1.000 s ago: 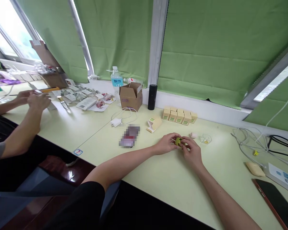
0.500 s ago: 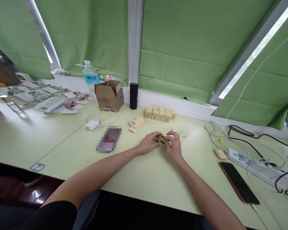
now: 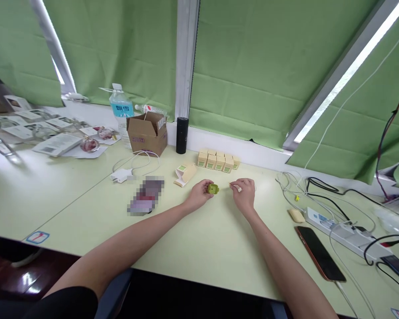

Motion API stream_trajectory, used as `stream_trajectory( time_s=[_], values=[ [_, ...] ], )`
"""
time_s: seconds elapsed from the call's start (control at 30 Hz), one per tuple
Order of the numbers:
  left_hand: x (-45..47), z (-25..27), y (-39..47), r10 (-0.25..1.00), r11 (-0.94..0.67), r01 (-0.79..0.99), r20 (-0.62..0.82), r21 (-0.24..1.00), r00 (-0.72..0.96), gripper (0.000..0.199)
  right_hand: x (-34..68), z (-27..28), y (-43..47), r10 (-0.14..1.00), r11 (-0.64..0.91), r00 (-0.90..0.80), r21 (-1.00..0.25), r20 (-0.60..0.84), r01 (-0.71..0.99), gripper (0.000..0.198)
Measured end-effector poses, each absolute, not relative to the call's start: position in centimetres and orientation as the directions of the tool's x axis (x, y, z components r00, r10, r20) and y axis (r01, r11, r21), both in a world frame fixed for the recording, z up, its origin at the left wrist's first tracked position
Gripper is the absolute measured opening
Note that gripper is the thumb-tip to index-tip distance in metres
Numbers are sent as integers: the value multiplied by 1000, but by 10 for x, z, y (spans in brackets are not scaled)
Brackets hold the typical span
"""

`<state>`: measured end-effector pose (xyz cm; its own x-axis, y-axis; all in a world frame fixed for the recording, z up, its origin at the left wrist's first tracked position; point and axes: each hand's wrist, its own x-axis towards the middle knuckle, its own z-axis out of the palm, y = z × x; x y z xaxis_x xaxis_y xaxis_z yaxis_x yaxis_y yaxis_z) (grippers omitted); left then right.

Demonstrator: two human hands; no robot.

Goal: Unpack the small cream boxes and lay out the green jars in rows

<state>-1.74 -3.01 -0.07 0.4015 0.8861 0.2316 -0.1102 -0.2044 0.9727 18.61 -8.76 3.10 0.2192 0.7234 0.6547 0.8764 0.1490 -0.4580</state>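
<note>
Over tabletop | left hand holds green piece | right hand apart, pinched narrow, contents unclear

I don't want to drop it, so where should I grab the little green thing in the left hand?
Probably pinch the little green thing by its right edge, coming from the right. The left hand holds its left side, while the right edge sticks out free.

Tiny orange bit: too small to tell, in the right hand's pinch toward four o'clock.
Clear item: mostly hidden behind that hand.
Green piece: nine-o'clock side covered by the left hand.
Pixelated object: details masked.
Slim bottle: cut off at nine o'clock.
</note>
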Motion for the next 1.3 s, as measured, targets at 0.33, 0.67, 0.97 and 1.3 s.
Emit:
stream_trajectory(
  time_s=[0.33, 0.67, 0.97, 1.3],
  values=[
    [-17, -2, -28, 902, -201, -96, 222, 975, 370, 45, 181, 23, -52, 812, 50, 75, -197, 578, 979, 28],
    [-18, -2, -31, 909, -217, -68, 227, 974, 349, 46, 177, 33, -63, 800, 47, 75, -188, 595, 981, 23],
    [-21, -7, -28, 922, -248, -36, 247, 968, 299, 45, 144, 41, -122, 905, 16, 132, -341, 405, 940, 12],
    [-29, 0, -20, 928, -292, 55, 269, 955, 257, 44, 134, 24, -136, 974, 153, -96, -282, 207, 947, 12]
  ],
)
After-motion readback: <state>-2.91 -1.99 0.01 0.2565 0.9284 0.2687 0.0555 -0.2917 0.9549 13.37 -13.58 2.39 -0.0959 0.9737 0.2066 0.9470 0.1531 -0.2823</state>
